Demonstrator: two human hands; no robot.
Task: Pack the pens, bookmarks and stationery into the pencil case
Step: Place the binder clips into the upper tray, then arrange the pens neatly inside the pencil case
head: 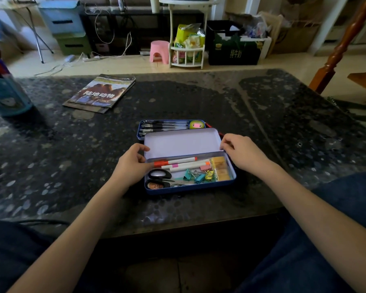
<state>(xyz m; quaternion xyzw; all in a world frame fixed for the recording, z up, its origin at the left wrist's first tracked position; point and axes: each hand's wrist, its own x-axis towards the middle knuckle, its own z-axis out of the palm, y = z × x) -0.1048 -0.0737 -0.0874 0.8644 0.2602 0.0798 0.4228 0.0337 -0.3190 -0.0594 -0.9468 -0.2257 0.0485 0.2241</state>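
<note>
At the centre of the frame, the left hand point(133, 163) and right hand point(241, 154) curl their fingers round the two ends of the case point(190, 188) at its raised lid point(182, 142), apparently to shut it; pressing both ends down evenly should stop it jamming on the contents. The near tray holds markers point(178, 162), scissors point(160, 175), clips point(199, 176) and yellow notes point(221, 169), while just above it a second tray point(141, 129) holds black pens point(165, 125) and a tape roll point(196, 124).
</note>
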